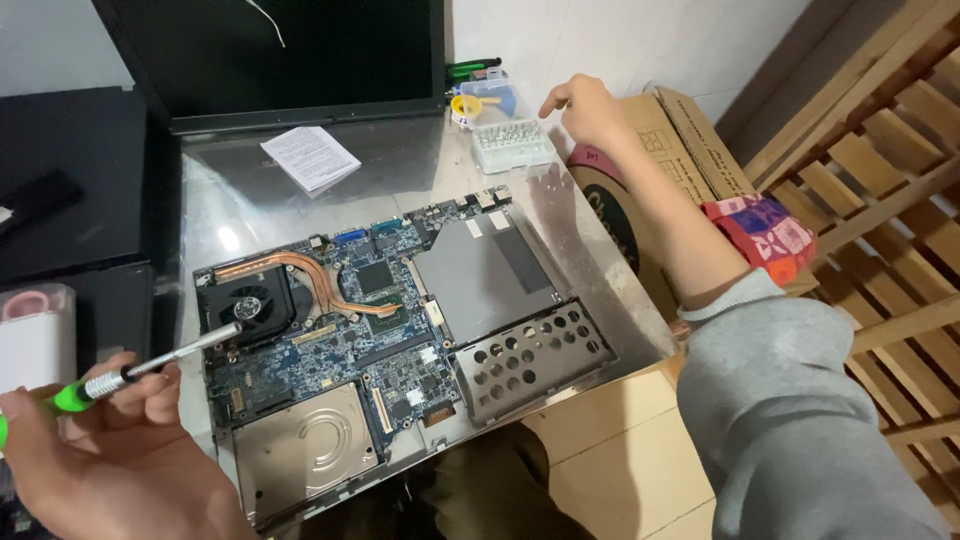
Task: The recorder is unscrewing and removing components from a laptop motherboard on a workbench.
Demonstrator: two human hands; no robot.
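Note:
An opened laptop base (400, 330) lies on the table with its blue circuit board, a black fan (245, 305) with copper heat pipes, a silver hard drive (300, 445) and a perforated metal bay (530, 350) exposed. My left hand (105, 450) grips a screwdriver (150, 365) with a green handle, its shaft pointing at the fan's edge. My right hand (585, 105) reaches far back, fingers pinched above a clear box of screwdriver bits (510, 145); whether it holds anything is hidden.
A black laptop lid (280, 60) stands at the back. A folded paper (310, 155) lies on the table. A cardboard box (650, 170) sits right, a wooden rack (880, 180) beyond it. A white container (35, 340) sits at left.

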